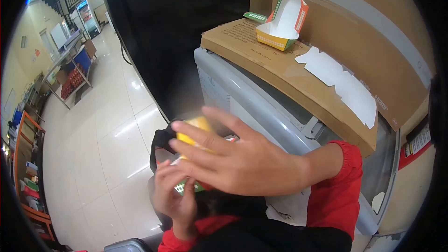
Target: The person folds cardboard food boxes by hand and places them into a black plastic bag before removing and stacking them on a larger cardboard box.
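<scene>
Low in the middle, my left hand (175, 196) pinches a paper food tray, whose dotted green panel (189, 186) shows below the fingers. Across it reaches my right hand (247, 158), its fingers stretched and spread over a blurred yellow panel (196, 128). The right thumb and much of the tray are hidden behind that hand. A folded paper tray (282, 23), white inside with green, red and yellow sides, stands on a flat cardboard box (261, 60). Beside it lies a flat white cardboard blank (333, 77) with cut edges.
Under the flat box is a grey-rimmed chest freezer (252, 98). A tall TV carton (354, 28) leans behind. A black panel (172, 32) rises ahead of my hands. On the left are a tiled floor (112, 158), an orange-framed shelf (35, 168) and a metal table (70, 58).
</scene>
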